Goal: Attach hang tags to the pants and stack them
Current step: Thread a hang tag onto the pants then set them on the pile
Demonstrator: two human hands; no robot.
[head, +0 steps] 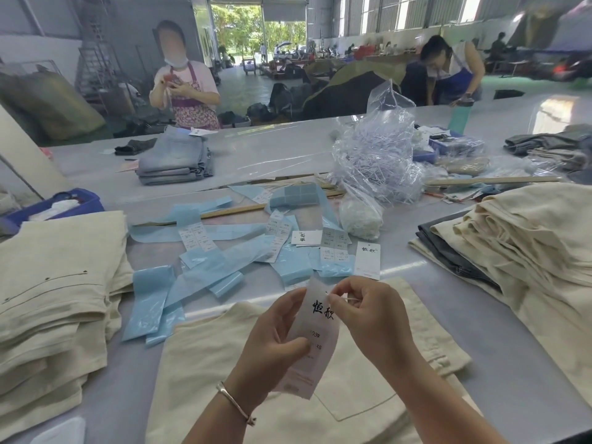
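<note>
Grey table [288, 149], cream pants [198, 363], folded stacks [48, 299], blue strips [205, 270], hang tags [367, 260], plastic bag [378, 155]

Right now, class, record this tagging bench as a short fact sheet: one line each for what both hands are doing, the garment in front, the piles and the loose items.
left hand: holds hang tag from its left side
right hand: pinches thin fastener at tag's top
garment in front: cream pants, flat on table
left pile: folded cream pants
right pile: cream pants, a dark pair among them
loose items: blue backing strips, spare tags
</note>
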